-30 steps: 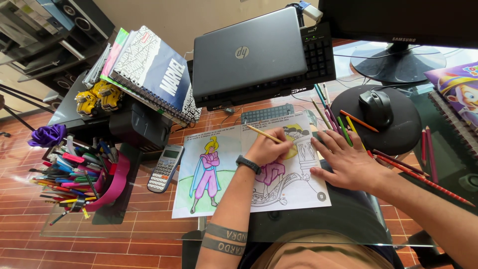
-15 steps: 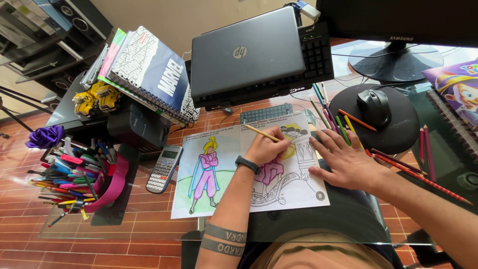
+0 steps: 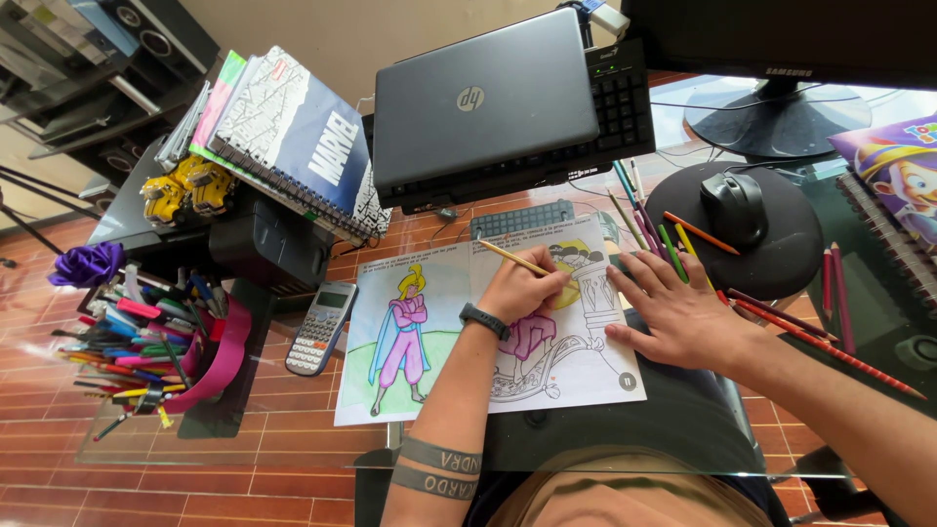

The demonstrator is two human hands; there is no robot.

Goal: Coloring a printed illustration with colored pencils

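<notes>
An open colouring book (image 3: 444, 390) lies on the glass desk (image 3: 293, 444), its left page showing a coloured figure in purple. My left hand (image 3: 524, 290) is curled around a yellow pencil (image 3: 509, 257), with the tip down on the right page near a yellow patch. My right hand (image 3: 678, 310) lies flat with spread fingers on the right edge of the book, pinning it down. Several loose coloured pencils (image 3: 781, 322) lie just beyond that hand.
A closed laptop (image 3: 483, 98) rests on a keyboard (image 3: 625, 98) at the back. A mouse (image 3: 732, 207) sits on a dark round pad. A calculator (image 3: 317, 330) lies left of the book, beside a pile of pencils and pens (image 3: 137, 342). Stacked notebooks (image 3: 283, 137) and a monitor base (image 3: 771, 122) stand behind.
The view has shifted slightly. My left hand with the yellow pencil has barely moved on the page, and my right hand stays flat on the book.
</notes>
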